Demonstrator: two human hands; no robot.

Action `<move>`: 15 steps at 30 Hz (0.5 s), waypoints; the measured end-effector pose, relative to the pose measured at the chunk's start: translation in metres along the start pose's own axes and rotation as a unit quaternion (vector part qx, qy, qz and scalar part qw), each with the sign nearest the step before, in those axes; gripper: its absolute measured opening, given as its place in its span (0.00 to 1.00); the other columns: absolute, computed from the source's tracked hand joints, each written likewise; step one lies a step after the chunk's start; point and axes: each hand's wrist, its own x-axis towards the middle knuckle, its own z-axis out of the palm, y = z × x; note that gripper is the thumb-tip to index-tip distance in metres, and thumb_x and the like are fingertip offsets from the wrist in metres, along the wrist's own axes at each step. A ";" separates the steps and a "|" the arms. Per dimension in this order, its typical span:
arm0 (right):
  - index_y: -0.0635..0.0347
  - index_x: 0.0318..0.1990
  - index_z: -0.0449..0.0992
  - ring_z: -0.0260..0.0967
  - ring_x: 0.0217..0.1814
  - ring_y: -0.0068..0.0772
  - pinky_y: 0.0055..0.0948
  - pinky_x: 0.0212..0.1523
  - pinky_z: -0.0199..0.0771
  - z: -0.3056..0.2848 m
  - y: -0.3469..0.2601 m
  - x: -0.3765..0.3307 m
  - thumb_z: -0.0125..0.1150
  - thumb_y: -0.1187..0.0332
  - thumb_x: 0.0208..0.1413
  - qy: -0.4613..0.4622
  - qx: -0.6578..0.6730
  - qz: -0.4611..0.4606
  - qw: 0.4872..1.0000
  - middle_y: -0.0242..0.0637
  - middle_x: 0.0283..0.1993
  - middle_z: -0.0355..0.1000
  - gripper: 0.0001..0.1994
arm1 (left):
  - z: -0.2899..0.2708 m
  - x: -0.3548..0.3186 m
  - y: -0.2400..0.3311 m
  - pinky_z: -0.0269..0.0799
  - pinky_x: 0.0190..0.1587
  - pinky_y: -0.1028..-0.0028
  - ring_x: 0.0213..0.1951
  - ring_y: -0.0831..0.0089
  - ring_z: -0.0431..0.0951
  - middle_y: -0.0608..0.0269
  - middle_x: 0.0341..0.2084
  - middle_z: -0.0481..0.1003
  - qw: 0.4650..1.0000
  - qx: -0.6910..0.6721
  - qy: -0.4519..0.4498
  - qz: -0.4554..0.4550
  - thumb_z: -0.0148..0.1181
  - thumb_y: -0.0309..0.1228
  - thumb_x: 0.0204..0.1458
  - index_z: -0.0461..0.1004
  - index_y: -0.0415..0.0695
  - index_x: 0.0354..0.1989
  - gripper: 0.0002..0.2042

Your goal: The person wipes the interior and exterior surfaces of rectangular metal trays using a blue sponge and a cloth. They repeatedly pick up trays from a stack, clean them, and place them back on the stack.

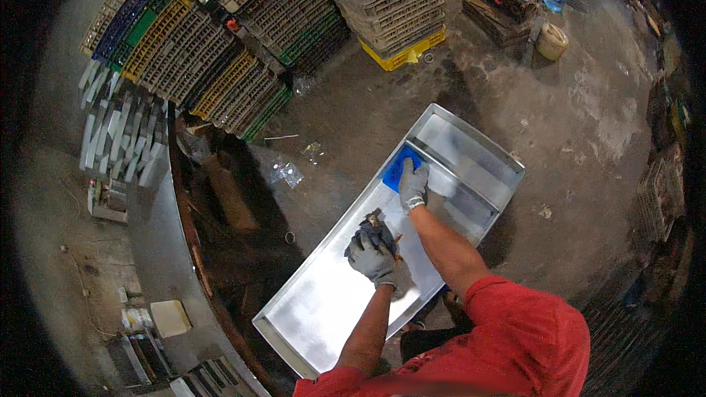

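Note:
A long, shallow metal trough [301,316] with a cross divider near its far end lies slantwise in front of me. My right hand [414,184], in a grey glove, grips a flat blue pad [393,169] against the inner side wall close to the divider. Lower down, my left hand [373,261], gloved too, has its fingers curled over a dark crumpled cloth [375,229] on the trough's bottom. Brownish bits stick out beside that cloth; I cannot tell what they are. The glove hides part of the cloth.
Tall stacks of plastic crates [243,29] stand at the far left, and another stack [386,7] rests on a yellow crate behind the trough. A metal-topped bench [158,242] runs along the left. Clear plastic scraps [287,173] litter the floor. A beige jug [551,42] stands far right.

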 end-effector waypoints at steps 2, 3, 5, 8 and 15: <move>0.70 0.50 0.78 0.74 0.55 0.68 0.53 0.57 0.71 0.001 -0.001 0.001 0.60 0.50 0.65 -0.023 -0.002 0.059 0.998 0.66 0.53 0.76 0.25 | -0.001 0.001 -0.001 0.59 0.64 0.42 0.61 0.48 0.72 0.51 0.59 0.74 0.999 -0.016 -0.022 0.027 0.57 0.46 0.59 0.76 0.50 0.61 0.24; 0.70 0.49 0.79 0.74 0.55 0.68 0.53 0.57 0.71 0.000 -0.002 0.002 0.59 0.50 0.65 -0.040 0.004 0.076 0.996 0.65 0.51 0.77 0.25 | 0.000 0.002 -0.001 0.60 0.63 0.43 0.61 0.48 0.72 0.51 0.59 0.74 0.999 -0.003 -0.014 0.040 0.58 0.46 0.58 0.76 0.50 0.61 0.24; 0.69 0.48 0.80 0.75 0.54 0.69 0.55 0.56 0.72 -0.004 -0.010 -0.002 0.57 0.48 0.65 -0.035 -0.015 0.058 0.998 0.65 0.48 0.78 0.26 | 0.004 0.003 -0.001 0.61 0.63 0.43 0.61 0.48 0.72 0.51 0.58 0.75 0.997 0.037 -0.045 0.045 0.59 0.45 0.57 0.77 0.50 0.60 0.23; 0.65 0.55 0.80 0.77 0.52 0.64 0.54 0.58 0.72 -0.034 -0.033 -0.015 0.57 0.47 0.65 -0.180 -0.073 0.089 0.977 0.63 0.49 0.78 0.27 | 0.009 0.001 -0.001 0.63 0.61 0.45 0.60 0.50 0.73 0.52 0.55 0.77 0.997 0.010 0.022 0.077 0.59 0.45 0.56 0.78 0.48 0.56 0.22; 0.63 0.56 0.81 0.80 0.48 0.39 0.41 0.55 0.79 -0.195 -0.084 -0.010 0.60 0.50 0.67 -0.305 -0.044 -0.072 0.948 0.45 0.48 0.82 0.24 | 0.006 0.015 0.008 0.70 0.54 0.45 0.53 0.42 0.75 0.46 0.50 0.78 0.999 -0.028 0.020 0.015 0.58 0.47 0.57 0.79 0.41 0.52 0.23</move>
